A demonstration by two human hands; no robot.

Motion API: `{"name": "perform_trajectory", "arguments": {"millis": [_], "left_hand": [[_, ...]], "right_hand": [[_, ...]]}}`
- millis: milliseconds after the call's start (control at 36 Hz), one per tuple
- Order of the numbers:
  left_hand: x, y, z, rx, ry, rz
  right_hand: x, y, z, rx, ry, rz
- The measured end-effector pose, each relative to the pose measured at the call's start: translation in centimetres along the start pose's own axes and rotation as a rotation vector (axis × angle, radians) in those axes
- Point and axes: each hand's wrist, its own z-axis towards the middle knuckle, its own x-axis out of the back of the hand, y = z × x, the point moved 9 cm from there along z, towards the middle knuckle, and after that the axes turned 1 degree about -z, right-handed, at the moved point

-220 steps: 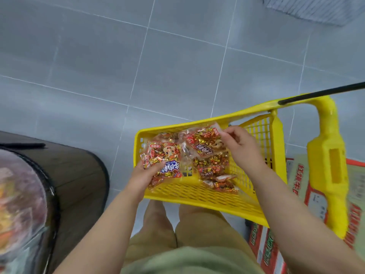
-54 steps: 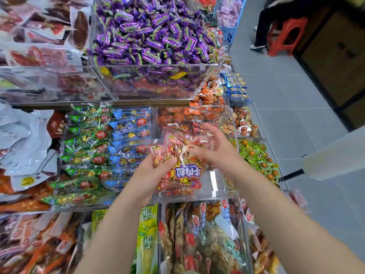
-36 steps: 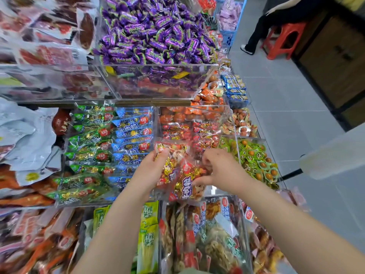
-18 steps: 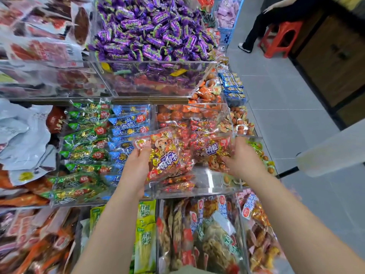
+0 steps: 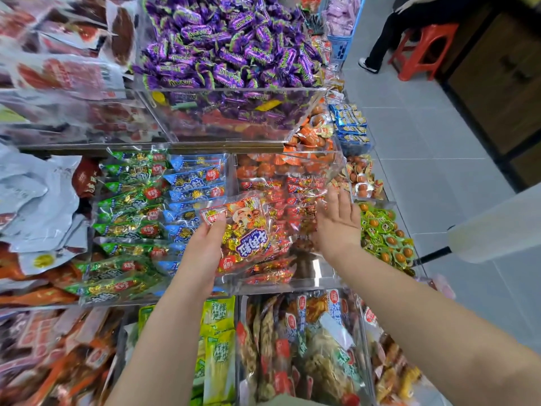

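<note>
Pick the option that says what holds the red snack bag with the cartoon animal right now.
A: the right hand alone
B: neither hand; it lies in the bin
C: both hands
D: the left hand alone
D: the left hand grips the red snack bag with its thumb on top, while the right hand is apart from it, fingers straight, holding nothing.

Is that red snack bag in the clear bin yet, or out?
Out: the left hand holds the red snack bag tilted over the clear bin; the right hand is open beside it.
</note>
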Motion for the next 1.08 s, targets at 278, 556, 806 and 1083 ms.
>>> {"name": "perform_trajectory", "arguments": {"millis": [278, 556, 806, 1083], "left_hand": [[-0.2, 0.1, 0.4, -0.038, 0.013, -0.008], [-0.6, 0.5, 0.1, -0.025, -0.030, -0.037], [-1.4, 1.6, -1.2, -0.011, -0.206, 0.126], [-6.1, 6.1, -2.7, -0.307, -0.423, 0.722]], "right_hand": [[-3.0, -3.3, -1.9, 0.259, -0.313, 0.221], [-3.5, -2.7, 2.6, 0.093, -0.133, 0.241], [-0.9, -2.1, 0.8, 0.180, -0.122, 0.457], [13.8, -5.3, -6.9, 0.900, 0.364, 0.528]]}}
